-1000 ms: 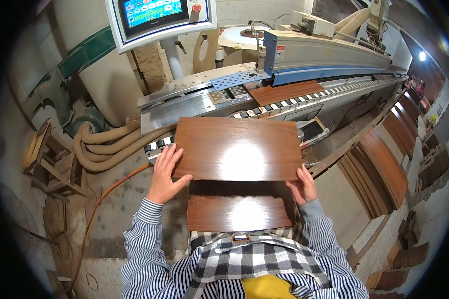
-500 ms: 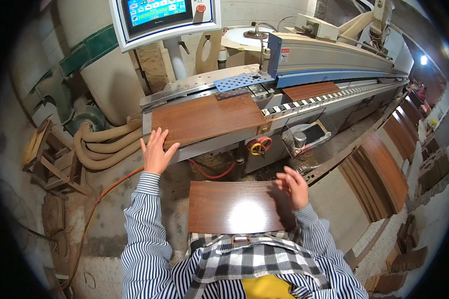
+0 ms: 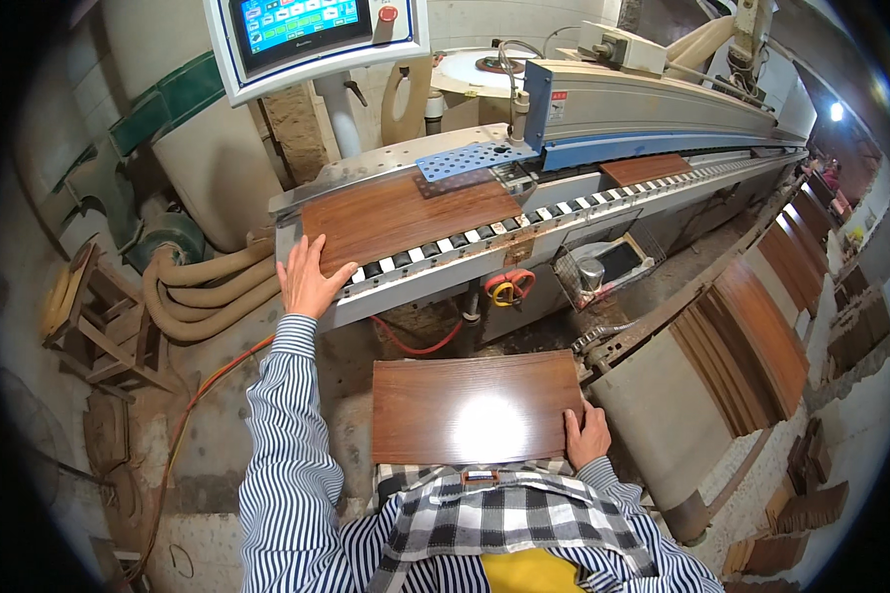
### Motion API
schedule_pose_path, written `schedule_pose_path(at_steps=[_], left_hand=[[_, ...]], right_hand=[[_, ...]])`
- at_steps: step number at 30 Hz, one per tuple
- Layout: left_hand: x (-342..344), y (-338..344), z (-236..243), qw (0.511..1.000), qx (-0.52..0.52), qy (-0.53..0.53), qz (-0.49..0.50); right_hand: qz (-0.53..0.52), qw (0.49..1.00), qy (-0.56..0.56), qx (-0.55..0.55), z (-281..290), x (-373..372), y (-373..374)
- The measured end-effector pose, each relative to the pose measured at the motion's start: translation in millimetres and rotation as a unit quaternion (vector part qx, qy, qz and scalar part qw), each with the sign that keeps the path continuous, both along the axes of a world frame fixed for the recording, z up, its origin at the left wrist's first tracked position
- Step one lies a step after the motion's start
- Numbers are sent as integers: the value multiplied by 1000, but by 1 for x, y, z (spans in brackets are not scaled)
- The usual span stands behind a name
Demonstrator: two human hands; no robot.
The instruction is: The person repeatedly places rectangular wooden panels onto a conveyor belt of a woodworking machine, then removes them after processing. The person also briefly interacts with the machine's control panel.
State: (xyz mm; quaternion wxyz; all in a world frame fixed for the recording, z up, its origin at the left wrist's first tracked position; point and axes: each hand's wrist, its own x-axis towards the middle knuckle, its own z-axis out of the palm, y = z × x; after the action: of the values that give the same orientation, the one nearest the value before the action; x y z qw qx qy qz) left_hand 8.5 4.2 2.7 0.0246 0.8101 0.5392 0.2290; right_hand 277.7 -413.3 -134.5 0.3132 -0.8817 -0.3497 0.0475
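Observation:
My left hand (image 3: pixel 310 276) is open, its spread fingers touching the near left corner of a brown wood-grain board (image 3: pixel 410 217) lying flat on the machine's infeed, beside a row of rollers (image 3: pixel 427 250). The board's far right part goes under a blue perforated plate (image 3: pixel 470 158). A second brown board (image 3: pixel 435 395), with a bright glare on it, rests near my body at the bottom centre. My right hand (image 3: pixel 588 435) is closed on that board's right edge; some of its fingers are hidden. Farther along the machine, another brown board (image 3: pixel 643 168) sits beneath the blue rail (image 3: pixel 603 150).
A control screen (image 3: pixel 297 25) stands above the machine. Brown hoses (image 3: pixel 183 306) and a wooden stool (image 3: pixel 104 326) are at left. Stacked boards (image 3: pixel 752 346) lie at right. Red and yellow coiled lines (image 3: pixel 512 289) and a wire basket (image 3: pixel 608 272) hang below the machine.
The board I held has moved forward onto the infeed and slid slightly inward. My right hand has left it and grips the lower board. The farther board has advanced rightward along the machine.

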Motion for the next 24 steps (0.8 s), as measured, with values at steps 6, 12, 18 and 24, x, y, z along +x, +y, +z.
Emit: schedule_pose_path(at_steps=[6,12,18,24], left_hand=[[-1,-2,1,999,-24,-11,28],[1,-3,0,998,-40,-9,40],[-1,-4,1,998,-44,-7,42],[-1,-2,0,998,-46,-12,37]], right_hand=[[-56,998,33,18,-14,16,7],[-69,992,9,105,-4,18,3],[-31,746,618,246,10,29,-3],[-39,733,634,245,6,29,-4]])
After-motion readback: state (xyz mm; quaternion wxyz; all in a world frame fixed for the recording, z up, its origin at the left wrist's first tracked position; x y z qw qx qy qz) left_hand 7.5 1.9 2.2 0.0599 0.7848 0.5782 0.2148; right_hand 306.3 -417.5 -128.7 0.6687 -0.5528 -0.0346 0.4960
